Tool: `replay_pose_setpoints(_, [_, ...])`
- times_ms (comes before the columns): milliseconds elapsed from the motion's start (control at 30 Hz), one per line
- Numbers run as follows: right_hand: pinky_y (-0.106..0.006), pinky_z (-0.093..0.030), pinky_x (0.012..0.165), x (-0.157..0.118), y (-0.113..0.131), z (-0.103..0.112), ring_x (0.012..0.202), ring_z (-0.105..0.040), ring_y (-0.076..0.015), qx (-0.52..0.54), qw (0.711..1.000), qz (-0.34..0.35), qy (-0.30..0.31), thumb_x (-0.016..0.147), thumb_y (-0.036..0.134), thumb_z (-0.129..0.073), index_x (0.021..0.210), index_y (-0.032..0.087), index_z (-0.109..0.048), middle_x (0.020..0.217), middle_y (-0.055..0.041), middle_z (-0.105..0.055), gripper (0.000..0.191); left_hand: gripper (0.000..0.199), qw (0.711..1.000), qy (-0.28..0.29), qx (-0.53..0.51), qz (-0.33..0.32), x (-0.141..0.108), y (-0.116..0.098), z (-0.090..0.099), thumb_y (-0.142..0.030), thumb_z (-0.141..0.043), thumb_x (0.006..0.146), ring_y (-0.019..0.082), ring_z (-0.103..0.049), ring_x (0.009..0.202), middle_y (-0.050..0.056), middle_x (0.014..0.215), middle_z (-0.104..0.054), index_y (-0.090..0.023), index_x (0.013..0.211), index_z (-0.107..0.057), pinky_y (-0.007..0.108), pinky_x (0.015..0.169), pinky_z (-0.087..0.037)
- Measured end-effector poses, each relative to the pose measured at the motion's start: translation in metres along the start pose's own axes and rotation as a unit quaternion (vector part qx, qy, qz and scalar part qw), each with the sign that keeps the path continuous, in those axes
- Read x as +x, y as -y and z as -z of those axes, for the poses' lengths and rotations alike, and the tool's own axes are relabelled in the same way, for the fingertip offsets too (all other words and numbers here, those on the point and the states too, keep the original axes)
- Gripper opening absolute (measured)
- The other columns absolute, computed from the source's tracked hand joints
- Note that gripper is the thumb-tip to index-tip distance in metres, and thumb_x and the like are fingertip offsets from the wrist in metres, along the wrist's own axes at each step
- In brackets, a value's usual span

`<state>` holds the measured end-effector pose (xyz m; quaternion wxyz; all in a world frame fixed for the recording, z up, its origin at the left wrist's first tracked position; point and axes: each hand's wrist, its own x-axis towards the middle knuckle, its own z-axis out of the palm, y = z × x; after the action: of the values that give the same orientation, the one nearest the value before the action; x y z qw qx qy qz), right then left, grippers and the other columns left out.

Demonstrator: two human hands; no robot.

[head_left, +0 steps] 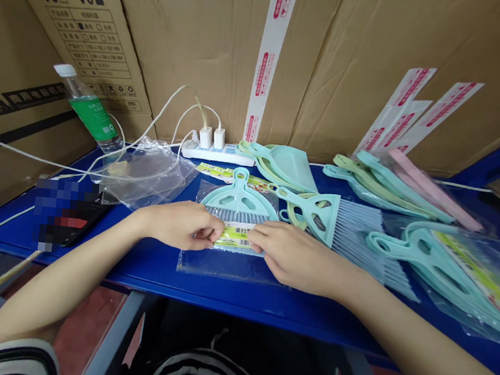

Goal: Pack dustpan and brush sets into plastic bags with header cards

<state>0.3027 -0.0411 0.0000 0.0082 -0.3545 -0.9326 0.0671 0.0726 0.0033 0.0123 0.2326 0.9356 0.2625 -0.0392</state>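
My left hand [180, 225] and my right hand [290, 256] meet over a yellow-and-white label card [237, 235], their fingertips pinching its two ends. The card lies on a pale turquoise plastic hand brush [239, 195] with grey bristles. Under both sits a clear plastic bag [225, 264], flat on the blue table [144, 277]. Its lower part is hidden by my hands. A larger turquoise brush [318, 217] lies just beyond my right hand, its bristles fanning rightward.
Stacked dustpans [285, 164], loose handles [386, 192] and bagged sets [454, 272] fill the table's right side. Left stand a water bottle [92, 110], crumpled plastic [145, 171] and a blurred phone [72, 217]. A power strip [213, 153] with cables lies against cardboard boxes [210, 54].
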Motion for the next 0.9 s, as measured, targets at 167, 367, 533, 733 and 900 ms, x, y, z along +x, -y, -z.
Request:
replay_pose_setpoints(167, [-0.028, -0.039, 0.064, 0.0002, 0.0015, 0.0012, 0.072, -0.054, -0.018, 0.001, 1.0, -0.005, 0.012, 0.076, -0.003, -0.044, 0.084, 0.015, -0.06, 0.08, -0.006, -0.062, 0.025, 0.008, 1.0, 0.002, 0.001, -0.001, -0.0001, -0.0005, 0.0001, -0.012, -0.056, 0.078, 0.009, -0.05, 0.053, -0.006, 0.06, -0.056, -0.019, 0.075, -0.055, 0.022, 0.054, -0.032])
replay_pose_setpoints(367, [-0.028, -0.038, 0.064, 0.0007, 0.0009, 0.0003, 0.074, -0.055, -0.0188, -0.003, 1.0, -0.004, 0.009, 0.076, -0.003, -0.045, 0.085, 0.014, -0.06, 0.08, -0.0065, -0.062, 0.024, 0.008, 1.0, 0.002, 0.0, 0.0, -0.0003, -0.0005, -0.0003, -0.012, -0.056, 0.078, 0.009, -0.05, 0.052, -0.006, 0.059, -0.056, -0.019, 0.074, -0.055, 0.022, 0.053, -0.032])
replay_pose_setpoints(533, [-0.029, -0.039, 0.065, 0.0008, 0.0001, -0.0002, 0.074, -0.055, -0.0188, 0.0, 1.0, -0.002, 0.002, 0.075, -0.003, -0.044, 0.084, 0.015, -0.06, 0.08, -0.0065, -0.062, 0.026, 0.008, 1.0, 0.002, -0.002, -0.001, -0.0003, -0.0004, -0.0002, -0.012, -0.056, 0.078, 0.009, -0.051, 0.052, -0.006, 0.06, -0.056, -0.019, 0.075, -0.056, 0.022, 0.054, -0.032])
replay_pose_setpoints(733, [-0.029, -0.039, 0.064, 0.0001, -0.0014, -0.0026, 0.072, -0.054, -0.0182, 0.0, 1.0, 0.004, -0.01, 0.074, -0.003, -0.044, 0.083, 0.016, -0.059, 0.079, -0.0059, -0.062, 0.026, 0.008, 1.0, -0.009, -0.004, -0.009, -0.0007, 0.0004, -0.001, -0.012, -0.056, 0.077, 0.009, -0.051, 0.052, -0.006, 0.059, -0.056, -0.02, 0.074, -0.055, 0.023, 0.054, -0.032])
replay_pose_setpoints(900, [-0.029, -0.039, 0.064, 0.0002, -0.0012, -0.0019, 0.073, -0.055, -0.0183, -0.001, 1.0, 0.003, -0.007, 0.074, -0.003, -0.044, 0.082, 0.016, -0.059, 0.079, -0.0061, -0.062, 0.026, 0.008, 1.0, -0.011, -0.004, -0.011, -0.0004, 0.0009, -0.001, -0.012, -0.056, 0.077, 0.009, -0.05, 0.051, -0.006, 0.059, -0.056, -0.02, 0.074, -0.055, 0.023, 0.053, -0.032])
